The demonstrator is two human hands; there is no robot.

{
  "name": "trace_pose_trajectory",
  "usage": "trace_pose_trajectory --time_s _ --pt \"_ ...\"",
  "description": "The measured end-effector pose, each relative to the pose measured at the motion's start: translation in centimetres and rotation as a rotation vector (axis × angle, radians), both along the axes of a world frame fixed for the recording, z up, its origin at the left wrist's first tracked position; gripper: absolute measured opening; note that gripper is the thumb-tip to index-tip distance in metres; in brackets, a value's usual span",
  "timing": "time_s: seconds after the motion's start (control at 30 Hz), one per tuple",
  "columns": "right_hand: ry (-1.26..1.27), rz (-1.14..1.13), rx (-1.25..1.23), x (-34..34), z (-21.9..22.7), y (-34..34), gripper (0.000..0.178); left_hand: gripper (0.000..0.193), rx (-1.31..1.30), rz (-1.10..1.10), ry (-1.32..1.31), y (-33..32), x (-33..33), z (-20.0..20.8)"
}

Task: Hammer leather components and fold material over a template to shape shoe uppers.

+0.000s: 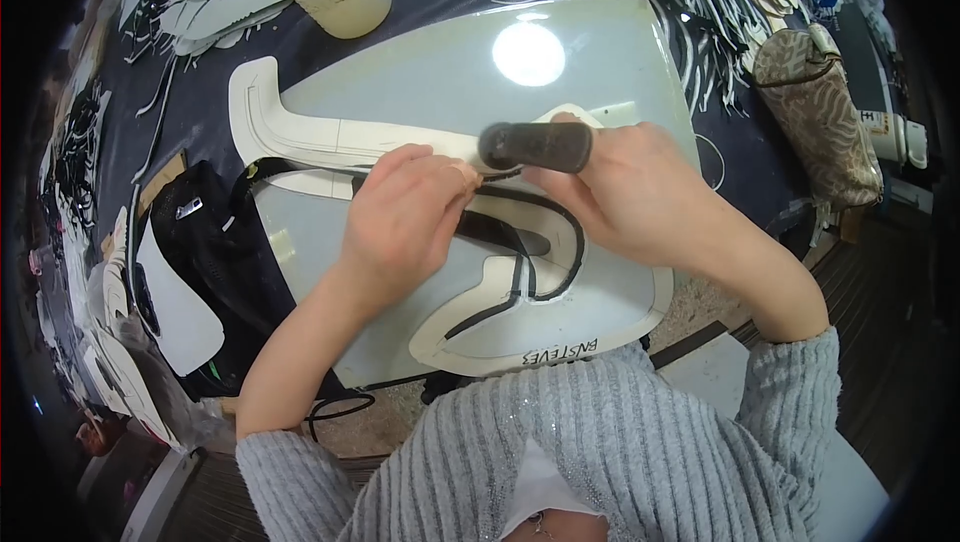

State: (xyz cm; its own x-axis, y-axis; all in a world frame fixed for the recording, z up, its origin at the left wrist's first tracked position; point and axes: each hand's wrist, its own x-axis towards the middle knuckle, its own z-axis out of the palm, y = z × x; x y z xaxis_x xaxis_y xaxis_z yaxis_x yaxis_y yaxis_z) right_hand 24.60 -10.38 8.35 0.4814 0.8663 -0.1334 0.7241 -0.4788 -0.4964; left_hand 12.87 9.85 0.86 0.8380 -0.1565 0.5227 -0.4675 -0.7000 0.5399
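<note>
The left hand [400,217] pinches the cream piece [365,137], best kept flat, and the right hand [635,192] apparently grips the dark tool [535,147].

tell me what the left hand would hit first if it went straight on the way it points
Probably the dark hammer head held in the right hand, just beyond the left hand; its height is unclear from this view, so the fingers might pass beneath it.
</note>
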Motion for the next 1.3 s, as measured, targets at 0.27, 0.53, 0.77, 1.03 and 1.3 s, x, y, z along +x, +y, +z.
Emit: trace_pose_trajectory --time_s 0.27,0.53,0.77,1.03,1.3 --pt "-0.044 0.115 -0.145 -0.3 -0.3 0.6 0.036 0.032 -0.128 0.082 0.033 -0.6 -0.8 -0.8" --pt "-0.01 0.124 -0.218 0.0 -0.3 1.2 0.037 0.051 -0.089 0.064 0.206 1.3 -0.7 0.6" --pt "-0.04 0.059 -0.077 0.5 0.3 1.9 0.037 0.041 -0.069 0.034 0.091 1.3 -0.6 0.1" --pt "-0.043 0.056 -0.033 -0.2 -0.2 1.8 0.029 0.033 -0.118 0.061 0.055 0.9 -0.9 -0.4" --pt "-0.059 0.163 -0.155 0.4 0.3 2.3 0.037 0.038 -0.14 0.054 0.123 1.2 -1.2 -0.6"
